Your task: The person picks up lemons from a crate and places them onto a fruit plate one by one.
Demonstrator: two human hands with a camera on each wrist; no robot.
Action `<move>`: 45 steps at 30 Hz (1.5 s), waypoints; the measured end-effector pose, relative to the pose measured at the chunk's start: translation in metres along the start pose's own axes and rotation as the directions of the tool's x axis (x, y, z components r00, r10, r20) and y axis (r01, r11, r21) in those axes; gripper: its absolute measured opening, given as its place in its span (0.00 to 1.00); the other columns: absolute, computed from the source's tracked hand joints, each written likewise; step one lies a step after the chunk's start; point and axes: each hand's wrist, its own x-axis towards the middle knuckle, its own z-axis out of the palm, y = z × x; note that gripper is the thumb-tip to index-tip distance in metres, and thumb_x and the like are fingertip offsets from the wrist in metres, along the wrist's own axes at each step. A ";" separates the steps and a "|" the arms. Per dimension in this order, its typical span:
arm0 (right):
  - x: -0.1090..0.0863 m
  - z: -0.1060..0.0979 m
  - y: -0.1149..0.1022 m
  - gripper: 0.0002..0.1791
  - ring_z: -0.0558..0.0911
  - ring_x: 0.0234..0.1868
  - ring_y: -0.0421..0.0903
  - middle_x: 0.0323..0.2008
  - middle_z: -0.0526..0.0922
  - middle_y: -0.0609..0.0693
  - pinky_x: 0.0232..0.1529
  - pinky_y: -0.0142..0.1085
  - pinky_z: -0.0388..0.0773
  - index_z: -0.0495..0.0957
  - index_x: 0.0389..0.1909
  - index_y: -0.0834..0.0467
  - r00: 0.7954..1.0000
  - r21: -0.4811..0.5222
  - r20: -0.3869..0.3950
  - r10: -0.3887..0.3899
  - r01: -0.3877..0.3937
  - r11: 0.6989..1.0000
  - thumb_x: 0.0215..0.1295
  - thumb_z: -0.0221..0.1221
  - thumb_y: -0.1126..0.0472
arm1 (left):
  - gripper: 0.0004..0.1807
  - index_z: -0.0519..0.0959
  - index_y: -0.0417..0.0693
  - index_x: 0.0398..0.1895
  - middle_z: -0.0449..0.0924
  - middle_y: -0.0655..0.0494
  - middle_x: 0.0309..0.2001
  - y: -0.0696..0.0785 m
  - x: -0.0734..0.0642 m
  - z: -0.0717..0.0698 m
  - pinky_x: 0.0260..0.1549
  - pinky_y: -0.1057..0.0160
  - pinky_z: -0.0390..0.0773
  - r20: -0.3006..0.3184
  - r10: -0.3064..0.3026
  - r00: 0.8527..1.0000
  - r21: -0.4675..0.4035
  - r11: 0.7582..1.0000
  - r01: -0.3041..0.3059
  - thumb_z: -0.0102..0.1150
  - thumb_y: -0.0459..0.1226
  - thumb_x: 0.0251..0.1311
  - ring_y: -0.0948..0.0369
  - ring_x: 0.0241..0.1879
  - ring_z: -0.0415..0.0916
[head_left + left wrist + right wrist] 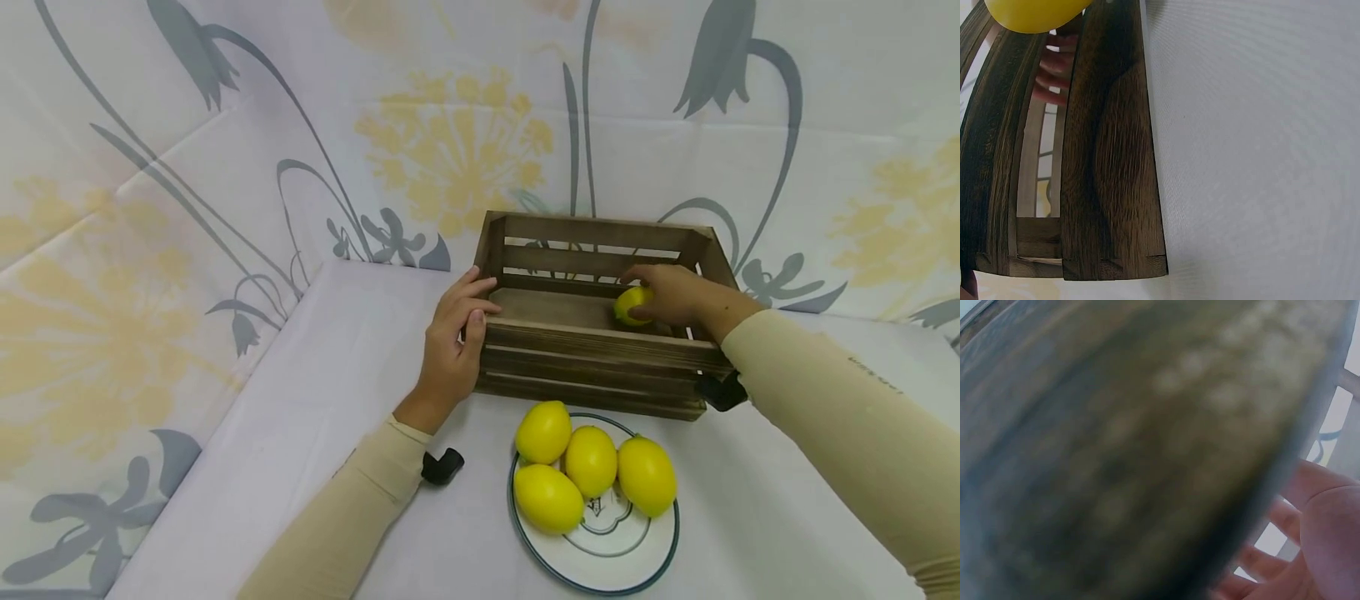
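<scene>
My right hand [675, 296] reaches into a dark wooden crate [592, 358] near its right end. Its fingers and thumb hold a yellow lemon [630, 308] low inside, close to the crate floor. At the crate's left end, my left hand [453, 342] grips the top rim, fingers over the edge and thumb near the front corner. Through the front slats [1125, 156] in the left wrist view, parts of fingers show inside. The right wrist view is mostly filled by blurred wood, with part of the right hand [1316, 544] behind it; the lemon is hidden there.
In front of the crate stands a white plate [600, 571] with a dark rim, holding several lemons [591, 462]. A white cloth [330, 392] covers the table, and a flower-printed cloth [637, 167] hangs behind. Black wrist-worn pieces [442, 467] sit below both hands.
</scene>
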 end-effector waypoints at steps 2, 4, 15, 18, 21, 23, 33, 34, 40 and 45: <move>0.000 0.000 0.000 0.28 0.78 0.47 0.61 0.55 0.77 0.73 0.50 0.54 0.77 0.68 0.66 0.68 1.000 -0.002 0.018 0.006 -0.006 1.000 0.68 0.60 0.62 | 0.25 0.80 0.39 0.41 0.79 0.42 0.60 0.000 0.001 0.000 0.76 0.52 0.59 -0.003 0.004 1.000 -0.002 1.000 -0.004 0.35 0.45 0.79 0.51 0.73 0.63; 0.001 0.000 0.000 0.28 0.77 0.47 0.60 0.54 0.77 0.71 0.51 0.54 0.76 0.68 0.66 0.68 0.999 0.002 0.033 0.014 -0.014 1.000 0.68 0.59 0.63 | 0.25 0.80 0.38 0.41 0.79 0.42 0.60 0.000 0.001 0.000 0.76 0.52 0.59 -0.006 0.004 1.000 -0.004 1.000 -0.005 0.35 0.45 0.79 0.50 0.73 0.63; 0.002 0.000 0.002 0.27 0.76 0.43 0.58 0.50 0.79 0.71 0.46 0.50 0.76 0.72 0.61 0.73 1.000 -0.045 0.005 0.007 -0.007 0.999 0.64 0.61 0.63 | 0.25 0.80 0.38 0.40 0.79 0.42 0.60 0.001 0.001 0.000 0.76 0.53 0.59 -0.003 0.008 1.000 0.002 1.000 -0.008 0.35 0.46 0.79 0.51 0.74 0.63; 0.002 0.000 0.001 0.27 0.75 0.45 0.59 0.51 0.77 0.71 0.47 0.51 0.75 0.72 0.59 0.74 1.000 -0.049 0.004 0.011 -0.011 0.999 0.63 0.61 0.63 | 0.24 0.80 0.38 0.40 0.78 0.43 0.61 0.001 0.001 -0.001 0.76 0.53 0.59 0.001 0.001 1.000 0.004 1.000 -0.001 0.36 0.44 0.79 0.51 0.74 0.62; 0.001 0.000 0.000 0.27 0.74 0.47 0.61 0.51 0.76 0.72 0.48 0.52 0.75 0.73 0.58 0.76 1.000 -0.057 0.009 0.019 -0.018 0.998 0.63 0.62 0.62 | 0.20 0.80 0.39 0.40 0.78 0.43 0.61 0.000 0.001 -0.001 0.76 0.53 0.58 0.001 -0.001 1.000 0.001 1.000 0.001 0.37 0.40 0.78 0.51 0.74 0.62; 0.000 0.000 -0.001 0.27 0.74 0.48 0.61 0.51 0.76 0.72 0.50 0.53 0.75 0.73 0.57 0.77 1.000 -0.063 0.017 0.024 -0.023 0.998 0.64 0.61 0.62 | 0.18 0.80 0.39 0.41 0.78 0.43 0.61 0.000 0.000 -0.001 0.76 0.53 0.58 0.000 0.000 1.000 -0.005 1.000 0.000 0.39 0.37 0.76 0.50 0.74 0.62; -0.002 0.002 -0.001 0.31 0.76 0.54 0.65 0.58 0.74 0.71 0.59 0.63 0.72 0.64 0.67 0.67 0.989 0.015 0.112 0.097 -0.099 0.995 0.69 0.58 0.58 | 0.21 0.80 0.38 0.40 0.78 0.43 0.61 0.002 0.001 0.000 0.76 0.53 0.58 0.002 -0.006 1.000 -0.004 1.000 0.006 0.37 0.41 0.78 0.51 0.74 0.62; -0.002 0.002 -0.001 0.30 0.76 0.53 0.64 0.58 0.74 0.71 0.59 0.63 0.72 0.64 0.67 0.67 0.988 0.017 0.116 0.097 -0.100 0.995 0.68 0.58 0.58 | 0.21 0.80 0.38 0.40 0.78 0.43 0.61 0.002 0.001 0.000 0.76 0.53 0.58 0.002 -0.006 1.000 -0.003 1.000 0.006 0.37 0.41 0.78 0.51 0.74 0.62; -0.001 0.004 0.000 0.30 0.74 0.56 0.66 0.60 0.73 0.72 0.61 0.64 0.70 0.67 0.66 0.67 0.992 -0.021 0.103 0.070 -0.069 0.997 0.65 0.61 0.60 | 0.17 0.80 0.39 0.41 0.78 0.43 0.61 0.001 0.000 0.000 0.76 0.53 0.58 0.000 0.000 1.000 -0.006 1.000 0.000 0.39 0.36 0.76 0.50 0.74 0.62; -0.002 0.003 -0.002 0.31 0.74 0.59 0.66 0.63 0.72 0.72 0.62 0.63 0.70 0.67 0.67 0.67 0.989 -0.020 0.129 0.077 -0.075 0.997 0.66 0.61 0.61 | 0.16 0.80 0.39 0.41 0.78 0.42 0.61 0.001 0.000 -0.001 0.76 0.53 0.58 -0.002 0.002 1.000 -0.009 1.000 -0.002 0.40 0.35 0.75 0.50 0.74 0.62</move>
